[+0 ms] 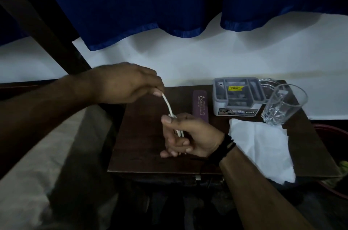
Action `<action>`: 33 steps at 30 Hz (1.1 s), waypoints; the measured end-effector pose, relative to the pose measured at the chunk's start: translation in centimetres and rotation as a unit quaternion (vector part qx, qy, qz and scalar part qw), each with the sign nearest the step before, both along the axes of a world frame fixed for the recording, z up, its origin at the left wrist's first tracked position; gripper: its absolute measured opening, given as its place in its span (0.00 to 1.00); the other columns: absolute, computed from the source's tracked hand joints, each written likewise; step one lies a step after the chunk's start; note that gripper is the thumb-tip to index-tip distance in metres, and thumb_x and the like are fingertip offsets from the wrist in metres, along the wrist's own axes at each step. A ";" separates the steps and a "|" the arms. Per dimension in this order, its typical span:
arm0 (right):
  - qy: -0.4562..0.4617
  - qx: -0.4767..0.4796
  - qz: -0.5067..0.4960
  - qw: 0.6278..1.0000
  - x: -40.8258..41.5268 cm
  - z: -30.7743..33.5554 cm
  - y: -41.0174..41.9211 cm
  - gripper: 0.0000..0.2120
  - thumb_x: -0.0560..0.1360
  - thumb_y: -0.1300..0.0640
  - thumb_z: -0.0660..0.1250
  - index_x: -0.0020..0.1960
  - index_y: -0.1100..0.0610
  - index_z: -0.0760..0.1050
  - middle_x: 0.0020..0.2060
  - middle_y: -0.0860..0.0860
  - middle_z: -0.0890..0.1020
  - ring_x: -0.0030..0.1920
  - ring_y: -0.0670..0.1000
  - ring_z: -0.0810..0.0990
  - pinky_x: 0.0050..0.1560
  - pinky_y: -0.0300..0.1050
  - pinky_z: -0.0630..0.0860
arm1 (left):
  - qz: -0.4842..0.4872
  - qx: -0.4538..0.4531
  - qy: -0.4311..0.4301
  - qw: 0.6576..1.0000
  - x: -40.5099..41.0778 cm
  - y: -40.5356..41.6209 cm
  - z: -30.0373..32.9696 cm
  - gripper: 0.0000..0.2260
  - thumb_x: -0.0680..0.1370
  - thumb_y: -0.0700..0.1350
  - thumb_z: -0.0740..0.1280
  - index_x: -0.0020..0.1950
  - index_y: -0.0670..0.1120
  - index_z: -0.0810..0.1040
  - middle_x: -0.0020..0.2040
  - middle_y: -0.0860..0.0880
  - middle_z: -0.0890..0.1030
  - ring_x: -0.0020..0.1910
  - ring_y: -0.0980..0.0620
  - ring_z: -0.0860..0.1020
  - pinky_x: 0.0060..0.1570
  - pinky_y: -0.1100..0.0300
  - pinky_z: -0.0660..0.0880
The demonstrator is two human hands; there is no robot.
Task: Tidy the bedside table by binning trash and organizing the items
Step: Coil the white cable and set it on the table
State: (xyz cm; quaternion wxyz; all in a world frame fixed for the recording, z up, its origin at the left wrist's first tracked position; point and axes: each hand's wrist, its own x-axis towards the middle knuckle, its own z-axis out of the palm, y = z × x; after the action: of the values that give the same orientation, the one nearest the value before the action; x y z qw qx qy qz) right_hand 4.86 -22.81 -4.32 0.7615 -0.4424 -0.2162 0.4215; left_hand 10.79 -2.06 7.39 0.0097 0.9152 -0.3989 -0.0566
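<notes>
Dim room, white wall, blue curtain (131,3) hanging down from twelve o'clock; a small dark wooden counter (146,146) below it, with bedding at seven o'clock.

Item in hand — white cable (168,105). Held in the air above the counter's left half, clear of the wood. Right hand (190,135) is closed around a gathered bundle of loops, thumb pressed on top; the strands show between its fingers (176,142). Left hand (130,83) pinches the free end between thumb and forefinger, the rest of the hand loosely curled. The free length runs taut between the two hands, long axis from about eleven o'clock down to five o'clock, its loose end pointing up and left into the left hand. No plug can be made out.

Step, as judged: coiling the cable for storage, part-way through the organizing. Next move likely calls for the left hand to lay the remaining length round the bundle while the right keeps the loops from springing open.

Other stock on the counter:
- purple spectacle case (200,105), at one o'clock of the hands, lying long-ways front to back
- grey compartment organizer (237,96), at the back
- clear drinking glass (282,104), upright, just right of the organizer
- white tissue (261,146), spread flat at three o'clock — probably trash not yet binned
</notes>
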 end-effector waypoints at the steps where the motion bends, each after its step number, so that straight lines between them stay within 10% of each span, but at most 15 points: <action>1: 0.018 0.051 0.028 0.998 0.0 0.2 -0.2 0.21 0.75 0.41 0.71 0.36 0.59 0.77 0.20 0.50 0.67 0.23 0.50 0.70 0.51 0.54 0.79 | 0.004 -0.040 0.016 0.999 0.1 0.1 -0.3 0.18 0.82 0.60 0.55 0.62 0.55 0.78 0.52 0.59 0.78 0.50 0.61 0.77 0.51 0.62 0.75; 5: 0.056 0.236 0.085 0.966 0.4 1.5 -0.8 0.13 0.80 0.51 0.66 0.51 0.60 0.83 0.38 0.55 0.86 0.42 0.55 0.84 0.53 0.53 0.81 | 0.060 -0.120 0.102 0.986 -1.6 -0.7 -3.5 0.11 0.80 0.51 0.60 0.61 0.56 0.77 0.52 0.60 0.81 0.52 0.61 0.80 0.55 0.59 0.77; 10: 0.173 0.339 -0.016 0.924 1.7 1.0 -1.1 0.16 0.83 0.52 0.61 0.65 0.57 0.79 0.60 0.54 0.85 0.61 0.53 0.84 0.63 0.58 0.77 | 0.136 -0.145 0.158 0.967 -5.1 -3.3 -7.0 0.09 0.79 0.47 0.63 0.39 0.54 0.76 0.40 0.49 0.83 0.39 0.58 0.79 0.45 0.58 0.76; 20: 0.176 0.161 -0.305 0.922 2.4 -1.0 -0.8 0.16 0.79 0.57 0.63 0.65 0.58 0.76 0.59 0.55 0.85 0.60 0.52 0.84 0.61 0.59 0.77 | 0.067 0.104 0.010 0.992 -7.2 -3.7 -4.8 0.14 0.84 0.58 0.51 0.61 0.56 0.72 0.58 0.53 0.81 0.53 0.48 0.81 0.49 0.53 0.77; 27: 0.148 0.149 -0.282 0.936 1.9 -0.8 0.4 0.12 0.82 0.64 0.59 0.62 0.63 0.77 0.52 0.58 0.86 0.48 0.53 0.86 0.44 0.51 0.84 | 0.060 0.037 -0.013 0.997 -5.7 -3.8 -3.0 0.11 0.82 0.55 0.58 0.62 0.57 0.75 0.59 0.56 0.80 0.52 0.52 0.81 0.49 0.50 0.80; 33: 0.149 0.149 -0.273 0.939 1.8 -0.8 0.3 0.14 0.84 0.62 0.57 0.66 0.64 0.74 0.47 0.56 0.85 0.41 0.50 0.84 0.53 0.53 0.77 | 0.193 -0.117 0.078 0.971 -3.6 -5.6 -4.2 0.06 0.77 0.46 0.72 0.50 0.53 0.75 0.40 0.58 0.81 0.36 0.64 0.79 0.40 0.64 0.76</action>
State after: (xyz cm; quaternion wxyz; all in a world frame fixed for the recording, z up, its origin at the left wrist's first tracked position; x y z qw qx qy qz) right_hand 6.61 -22.49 -5.14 0.9279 -0.2983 -0.0310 0.2214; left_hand 7.22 -7.62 3.16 0.1582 0.9602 -0.2165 -0.0781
